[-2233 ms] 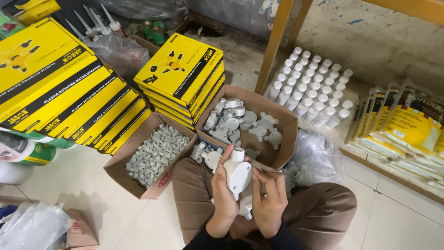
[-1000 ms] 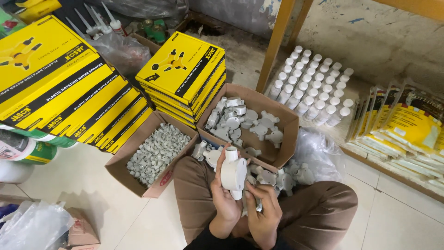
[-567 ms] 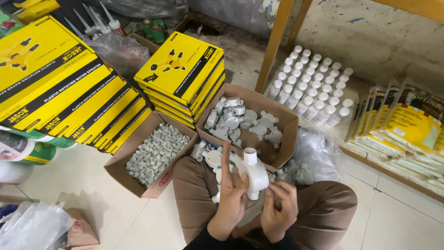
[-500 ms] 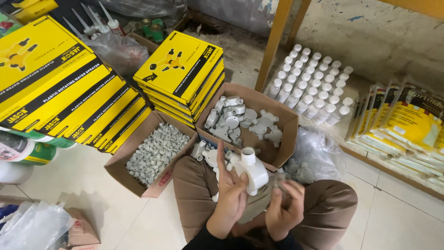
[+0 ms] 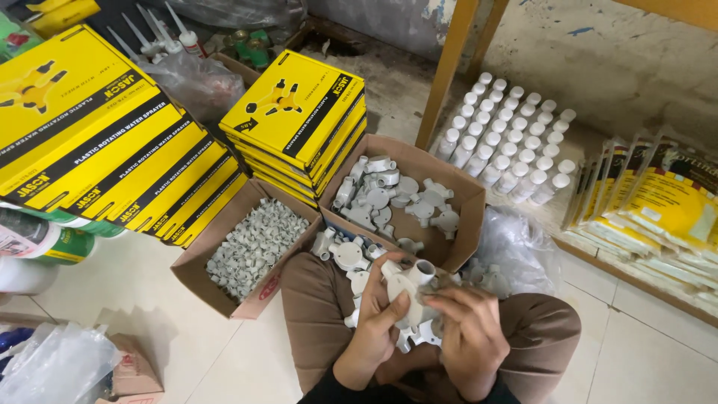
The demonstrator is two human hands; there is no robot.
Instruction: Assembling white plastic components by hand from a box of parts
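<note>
While both hands (image 5: 419, 329) grip a fitting (image 5: 410, 293), junction fittings fill the carton (image 5: 464, 217)

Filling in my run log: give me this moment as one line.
left hand: holds white pipe fitting | right hand: touching the fitting | over lap | open box of fittings ahead

A single head-worn camera looks steeply down from above a seated person's lap, close over the hands (image 5: 419, 329) at the bottom centre of the frame. It faces forward across the tiled floor (image 5: 643, 359) to an open cardboard box (image 5: 464, 202), stacked yellow boxes (image 5: 299, 120) at left, and a wooden shelf leg (image 5: 449, 67) near a wall at top.
</note>
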